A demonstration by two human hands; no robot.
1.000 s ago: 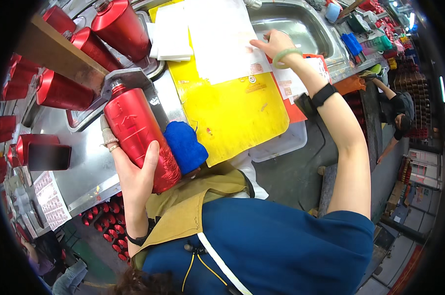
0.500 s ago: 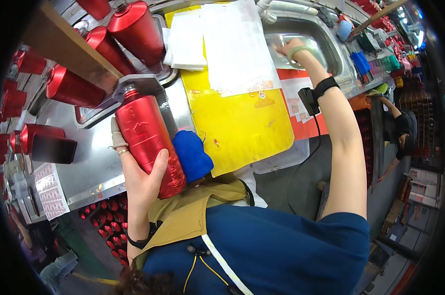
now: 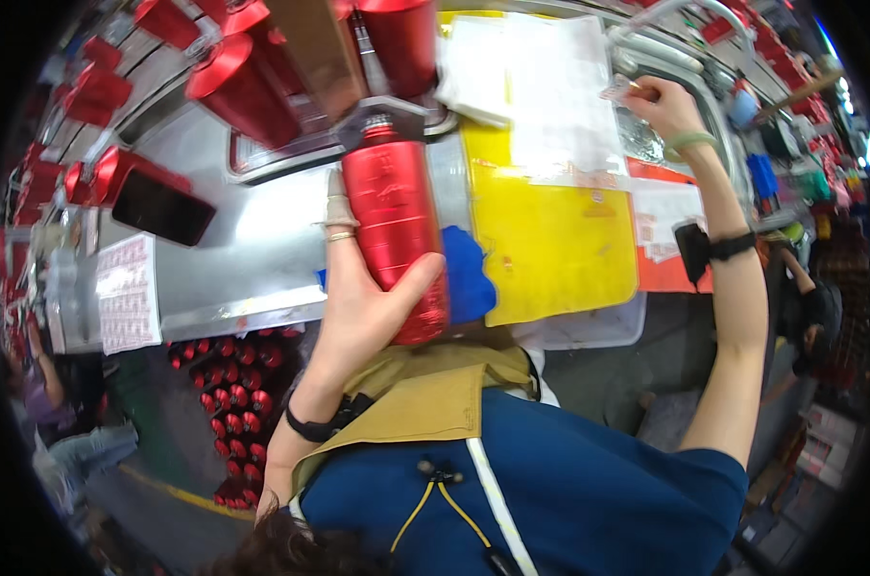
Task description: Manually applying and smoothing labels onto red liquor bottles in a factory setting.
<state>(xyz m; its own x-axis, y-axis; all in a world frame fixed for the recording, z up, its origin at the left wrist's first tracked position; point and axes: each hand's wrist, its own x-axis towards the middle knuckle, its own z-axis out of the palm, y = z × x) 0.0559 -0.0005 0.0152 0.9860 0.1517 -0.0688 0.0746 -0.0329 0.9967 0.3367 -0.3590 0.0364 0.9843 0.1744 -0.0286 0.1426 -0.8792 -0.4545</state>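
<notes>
The red bottle (image 3: pixel 397 216), glossy metallic with embossed relief, lies at the middle of the desk's (image 3: pixel 243 264) front edge, its base jutting toward the apron (image 3: pixel 411 408). Its neck meets a grey metal bracket (image 3: pixel 411 115) on a wooden post (image 3: pixel 315 43); its walls are opaque, so the contents cannot be told. The left hand's (image 3: pixel 363 302) grip is wrapped around its lower body, thumb on top. The right hand's (image 3: pixel 670 108) grip is closed to a pinch on a small pale piece (image 3: pixel 615 92), over the near-left corner of the steel sink (image 3: pixel 726 106).

Toward the desk's back edge, a rimmed metal tray (image 3: pixel 272 174) carries more red bottles (image 3: pixel 243 91). Just right of the held bottle are a soft, crumpled blue cloth (image 3: pixel 469 278) and a smooth yellow sheet (image 3: pixel 560 254) bearing flat white papers (image 3: pixel 565 96). A translucent plastic bin (image 3: pixel 593 331) sits below the front edge.
</notes>
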